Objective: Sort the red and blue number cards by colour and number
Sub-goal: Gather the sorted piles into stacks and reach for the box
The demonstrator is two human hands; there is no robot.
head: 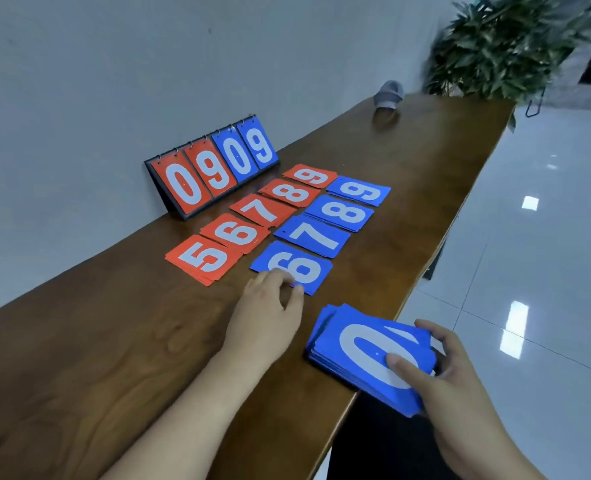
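I'm partway through the blue row. Red piles run 5 to 9 from the middle left up toward the centre; beside them, to the right, blue piles run only 6 to 9. The blue 6 (299,268) is the nearest of them, alongside the red 5 (202,259).

My left hand (270,306) is at that pile's near edge. The fingers are loosely bent and a little apart, with the tips on the card. That spot is blurred, but it looks like a light press rather than a pinch.

My right hand (455,382) grips the stack (363,355) at the lower right, over the table (114,341) edge. The thumb lies on top and the fingers wrap the far side.

The top card shows 0, so next I'd likely need to hunt for a blue 5 and lay it on the bare wood below the 6.
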